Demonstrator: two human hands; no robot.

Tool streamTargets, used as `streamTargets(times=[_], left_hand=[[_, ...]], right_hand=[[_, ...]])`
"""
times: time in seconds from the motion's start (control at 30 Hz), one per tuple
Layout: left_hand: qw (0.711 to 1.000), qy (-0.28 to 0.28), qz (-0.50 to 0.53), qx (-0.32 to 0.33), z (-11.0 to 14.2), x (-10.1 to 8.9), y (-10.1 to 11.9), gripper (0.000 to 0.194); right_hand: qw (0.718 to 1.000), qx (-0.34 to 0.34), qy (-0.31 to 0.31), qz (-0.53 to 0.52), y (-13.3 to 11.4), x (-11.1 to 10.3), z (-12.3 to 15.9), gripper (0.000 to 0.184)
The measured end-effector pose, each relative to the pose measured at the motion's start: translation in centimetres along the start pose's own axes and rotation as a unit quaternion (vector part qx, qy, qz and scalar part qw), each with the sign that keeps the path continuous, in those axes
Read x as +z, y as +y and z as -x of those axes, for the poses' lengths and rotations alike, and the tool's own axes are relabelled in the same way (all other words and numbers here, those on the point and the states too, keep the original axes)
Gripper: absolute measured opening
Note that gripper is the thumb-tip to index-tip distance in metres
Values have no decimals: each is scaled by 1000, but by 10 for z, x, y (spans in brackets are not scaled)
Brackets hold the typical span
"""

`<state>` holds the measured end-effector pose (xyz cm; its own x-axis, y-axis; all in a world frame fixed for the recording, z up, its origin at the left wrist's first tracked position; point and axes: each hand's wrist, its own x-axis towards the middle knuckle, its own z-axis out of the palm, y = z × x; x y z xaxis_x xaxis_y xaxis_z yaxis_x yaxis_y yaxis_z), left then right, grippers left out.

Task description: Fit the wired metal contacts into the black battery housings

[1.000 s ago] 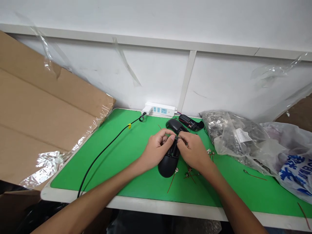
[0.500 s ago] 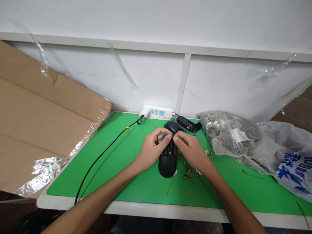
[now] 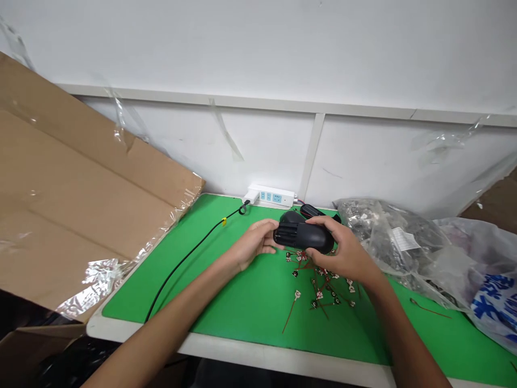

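Observation:
A black plastic housing [image 3: 313, 237] with a rounded end and open battery slots is held sideways above the green mat. My right hand [image 3: 343, 250] grips its rounded right end, thumb below and fingers on top. At the slotted left end, the fingers of my left hand [image 3: 260, 242] are closed against the edge. Behind it lies another black rounded shell [image 3: 291, 217], partly covered. Farther back is a black casing [image 3: 310, 210], partly hidden by my right fingers. Small metal contacts with red wires [image 3: 323, 280] lie scattered beneath and in front of the held housing.
A white power strip [image 3: 277, 196] with a plugged-in black cable [image 3: 189, 244] stands by the wall. Cardboard [image 3: 100, 178] leans on the left. Clear plastic bags [image 3: 375, 231] lie to the right, beside a printed white bag [image 3: 493, 302]. The green mat [image 3: 242, 307] covers the table.
The housing has turned from pointing lengthwise toward me to lying sideways, its rounded end now at the right. My right hand has shifted onto that end; the camera view has shifted slightly.

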<state>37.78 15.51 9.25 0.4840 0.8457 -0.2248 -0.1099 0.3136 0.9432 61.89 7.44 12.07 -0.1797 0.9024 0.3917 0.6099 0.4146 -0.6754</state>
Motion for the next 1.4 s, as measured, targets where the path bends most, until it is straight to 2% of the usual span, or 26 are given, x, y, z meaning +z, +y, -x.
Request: streamTargets(times=[0.1,0.17,0.23,0.3,0.33,0.37,0.4,0.53,0.6,0.77,0.93,1.2,1.4], left_hand=[[995,-86,-13,-45,3,-3,5,32],[992,-112,-15,-60,4,-4,6,32],[992,-109,-6,-60,4,-3,4,30],[995,-84,11,-45,1,0,-1,32],[997,-68,19,-30,0,2,-4,33],[998,-54,22,-13,-2,5,-7,35],[999,-45,21,6,-3,7,-9,37],[995,-44,-23,84,-3,16,-13,43],[991,-39,-49,118,-1,19,-13,44],[983,-51,-60,164,2,24,-16,48],[980,-56,-50,186,2,25,-22,45],[979,-26,-55,194,7,30,-22,43],[985,-5,-43,169,13,32,-21,45]], right_hand=[[1000,-7,-22,-18,14,-15,2,51],[1000,-8,9,-25,22,-14,2,54],[995,5,103,-16,27,-4,-1,55],[972,33,234,3,29,12,-3,51],[959,46,279,7,28,20,-4,43],[954,56,293,7,26,28,-4,35],[959,60,277,8,23,35,-4,26],[990,53,122,48,11,54,2,11],[991,61,90,75,7,59,5,7],[986,93,86,110,5,62,8,10],[983,91,85,136,5,64,8,15],[985,94,80,120,3,64,8,16],[989,125,54,53,-3,61,6,19]])
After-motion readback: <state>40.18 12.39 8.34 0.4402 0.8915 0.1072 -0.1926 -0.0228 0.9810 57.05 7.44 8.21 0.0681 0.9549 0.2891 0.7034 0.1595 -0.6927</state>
